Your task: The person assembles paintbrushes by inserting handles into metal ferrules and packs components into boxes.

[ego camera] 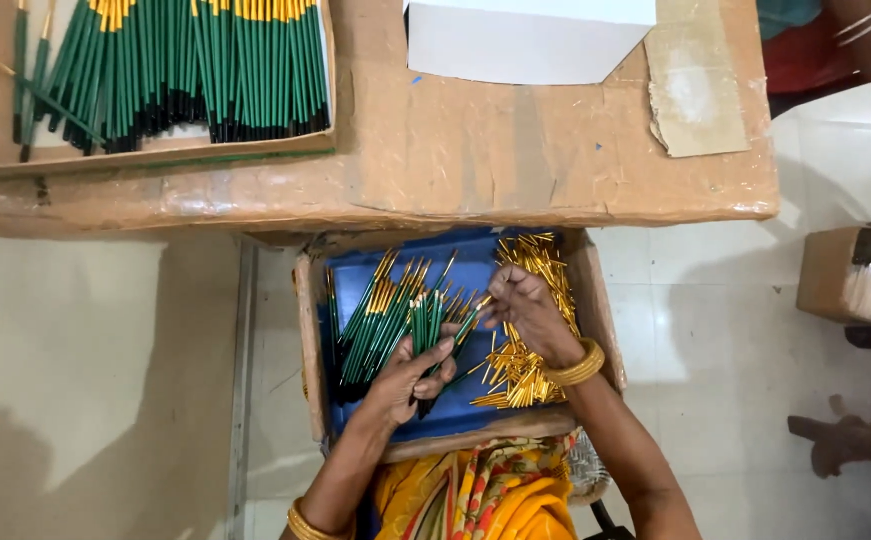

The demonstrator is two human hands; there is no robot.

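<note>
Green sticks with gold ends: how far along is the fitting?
Done: capped sticks piled in the blue-lined box, more on the cardboard tray. In hand: left hand grips a bundle; right hand works at one tip. Left: many loose gold caps.

A low brown cardboard-covered table [476, 150] stands on a pale tiled floor [96, 380]. On its left part lies a shallow cardboard tray [156, 150] filled with green handles tipped yellow and black. A white sheet [526, 40] rests at the far middle, and a loose scrap of cardboard [694, 85] lies just right of it. A small open carton [836, 275] sits on the floor, well apart to the right.
</note>
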